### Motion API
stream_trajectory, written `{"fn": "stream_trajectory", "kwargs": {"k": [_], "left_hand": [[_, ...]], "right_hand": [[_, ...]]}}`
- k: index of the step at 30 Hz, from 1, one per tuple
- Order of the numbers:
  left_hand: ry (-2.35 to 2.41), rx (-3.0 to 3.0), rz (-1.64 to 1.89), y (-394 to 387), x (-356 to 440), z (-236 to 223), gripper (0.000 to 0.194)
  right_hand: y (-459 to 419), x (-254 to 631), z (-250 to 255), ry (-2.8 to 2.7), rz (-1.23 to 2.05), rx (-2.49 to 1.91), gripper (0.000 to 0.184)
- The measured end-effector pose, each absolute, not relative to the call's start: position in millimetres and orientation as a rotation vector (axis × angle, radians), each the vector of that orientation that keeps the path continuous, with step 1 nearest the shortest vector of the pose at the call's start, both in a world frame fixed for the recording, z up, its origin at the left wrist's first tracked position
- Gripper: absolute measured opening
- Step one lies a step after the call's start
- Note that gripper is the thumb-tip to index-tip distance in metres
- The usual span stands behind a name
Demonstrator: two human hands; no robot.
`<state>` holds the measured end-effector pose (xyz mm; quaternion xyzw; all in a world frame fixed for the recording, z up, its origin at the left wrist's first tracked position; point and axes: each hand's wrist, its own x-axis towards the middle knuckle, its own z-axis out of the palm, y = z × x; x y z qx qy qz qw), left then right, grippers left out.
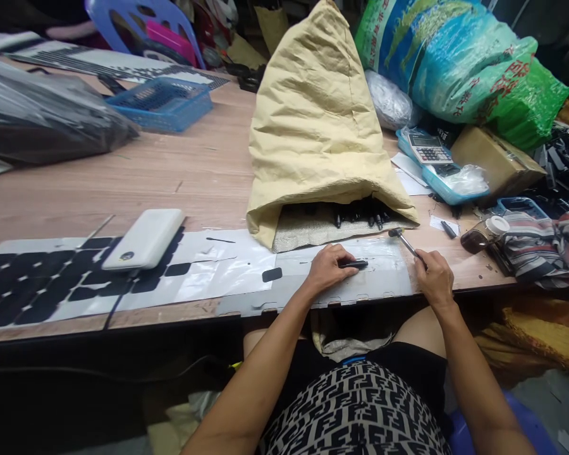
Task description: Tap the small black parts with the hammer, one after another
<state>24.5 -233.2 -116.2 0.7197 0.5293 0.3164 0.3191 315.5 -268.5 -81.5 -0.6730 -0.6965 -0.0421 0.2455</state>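
Observation:
My left hand (332, 266) is closed on a slim black pen-shaped piece (355, 264), which lies low over the grey-white sheet (384, 278) at the table's front edge. To its right, my right hand (434, 273) grips the handle of a small hammer (409, 244); the dark head points up and left, close to the sack's mouth. Just beyond both hands lies a tan woven sack (315, 126), its open end facing me. Several black pointed pieces (372, 218) show inside that opening. A black rounded patch (272, 275) rests left of my left hand.
A white power-bank-like box (145, 240) with a cable sits on a sheet of black patches (28, 278). Farther back is a blue basket (164, 104). At right are a calculator (427, 148), a lidded jar (483, 234), striped cloth (545, 243) and a cardboard box (495, 161).

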Motion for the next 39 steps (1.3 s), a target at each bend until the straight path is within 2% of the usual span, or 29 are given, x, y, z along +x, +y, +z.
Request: {"fn": "stream_trajectory", "kwargs": {"k": [11,16,22,25,27,30,34,39], "left_hand": [[1.3,2.002,0.737,-236.6,18.1,-110.5,0.016],[1.025,2.185,0.614,-279.9,14.1,-103.5,0.016],[1.152,2.448,0.475,-326.9,26.6,-107.7,0.018],[1.14,2.427,0.473,-328.2,27.7,-106.8,0.025],[1.085,2.335,0.538,-321.0,24.3,-101.5,0.027],[1.102,2.081,0.758,-292.5,19.2,-88.7,0.019],[1.587,1.668,1.032,-220.2,23.7,-78.3,0.023],[2.105,1.424,0.831,-143.3,36.1,-86.4,0.026]], "right_hand": [[-245.9,330.9,-100.4,-1.975,-0.309,-1.878,0.03],[-247.1,330.5,-100.7,-1.983,-0.343,-1.892,0.031],[-245.6,331.0,-102.3,-1.981,-0.376,-1.899,0.032],[-245.0,331.5,-103.1,-1.983,-0.394,-1.89,0.031],[-244.7,331.5,-103.3,-1.989,-0.414,-1.88,0.03],[-244.3,330.8,-103.5,-1.987,-0.448,-1.865,0.03],[-243.9,330.7,-103.7,-1.985,-0.464,-1.841,0.029],[-244.7,331.7,-103.1,-1.999,-0.463,-1.829,0.029]]}}
